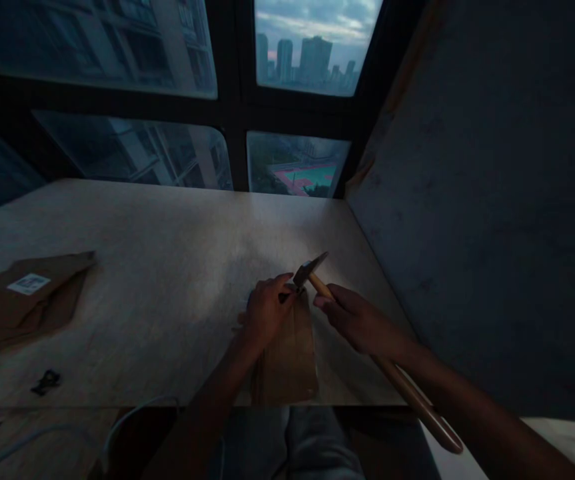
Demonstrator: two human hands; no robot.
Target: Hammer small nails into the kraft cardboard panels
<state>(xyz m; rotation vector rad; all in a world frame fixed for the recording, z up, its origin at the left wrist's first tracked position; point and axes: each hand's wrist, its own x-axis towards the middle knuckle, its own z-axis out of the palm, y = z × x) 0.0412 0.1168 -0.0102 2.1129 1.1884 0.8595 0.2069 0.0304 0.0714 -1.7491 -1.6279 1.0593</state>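
Observation:
My right hand (pixel 350 317) is wrapped round the wooden handle of a hammer (pixel 317 267), close below its head, and the long handle runs back under my forearm. The hammer's metal head is tilted down at the far end of a brown cardboard piece (pixel 290 360), right by my left fingertips. My left hand (pixel 267 307) rests over the left side of the cardboard, fingers pinched on a small dark piece (pixel 284 297). Its exact kind is too dim to make out. The cardboard lies on the pale table, reaching its near edge.
Folded brown cardboard (pixel 27 303) with a white label lies at the left. Several small black pieces (pixel 46 382) sit near the table's (pixel 167 267) front edge. A pale cable (pixel 140 403) loops below it. A grey wall (pixel 492 200) bounds the right, windows (pixel 297 160) the back.

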